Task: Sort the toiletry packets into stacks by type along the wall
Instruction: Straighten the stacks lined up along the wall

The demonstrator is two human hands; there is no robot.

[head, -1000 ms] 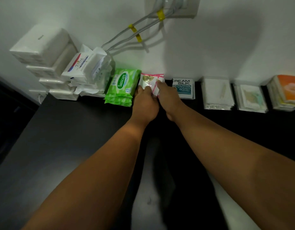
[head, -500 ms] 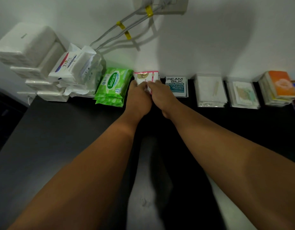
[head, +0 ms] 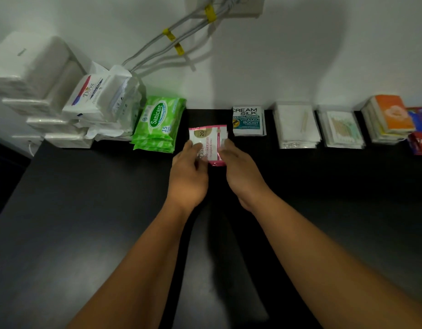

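A small stack of pink and white sachets (head: 208, 141) is pinched between both hands, a little out from the wall. My left hand (head: 188, 174) grips its left side and my right hand (head: 241, 173) its right side. Along the wall stand green Sanicare wipe packs (head: 157, 124), a Cream Silk sachet stack (head: 248, 121), two stacks of clear white packets (head: 296, 125) (head: 342, 129), and an orange-topped stack (head: 388, 118). The gap at the wall between the green packs and the Cream Silk stack is bare.
White Dove soap packs (head: 96, 98) and white boxes (head: 32, 74) pile up at the far left. Grey cables (head: 172, 39) with yellow ties run down the wall. Red and blue packets (head: 421, 136) sit at the right edge. The dark tabletop (head: 86, 222) stretches toward me.
Both hands have pulled the pink sachet stack back from the wall toward me; the stack now lies flatter and squarer between my fingers.
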